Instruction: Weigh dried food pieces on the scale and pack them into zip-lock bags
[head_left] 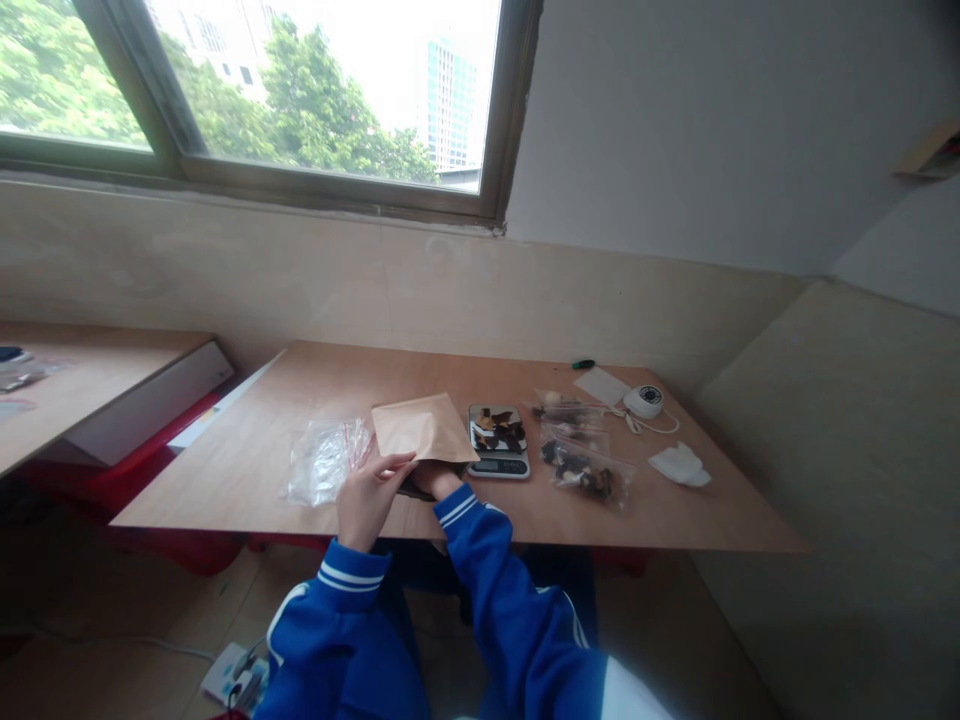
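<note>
A brown paper bag point(424, 425) lies on the wooden table point(480, 370) with its mouth toward me. My left hand point(371, 497) pinches the upper edge of its opening between thumb and fingers. Most of my right hand point(439, 480) is inside the bag; its fingers are hidden. Just right of the bag stands a white kitchen scale point(519, 462) with dark and tan dried pieces point(499, 430) on its plate. Clear plastic bags point(322, 462) lie left of my left hand.
Several zip bags of dark pieces point(589, 472) lie right of the scale. Farther right are a white round device point(643, 401) with a cord, a white crumpled cloth point(680, 464) and a green-handled tool point(583, 364). A second table point(112, 360) stands at the left.
</note>
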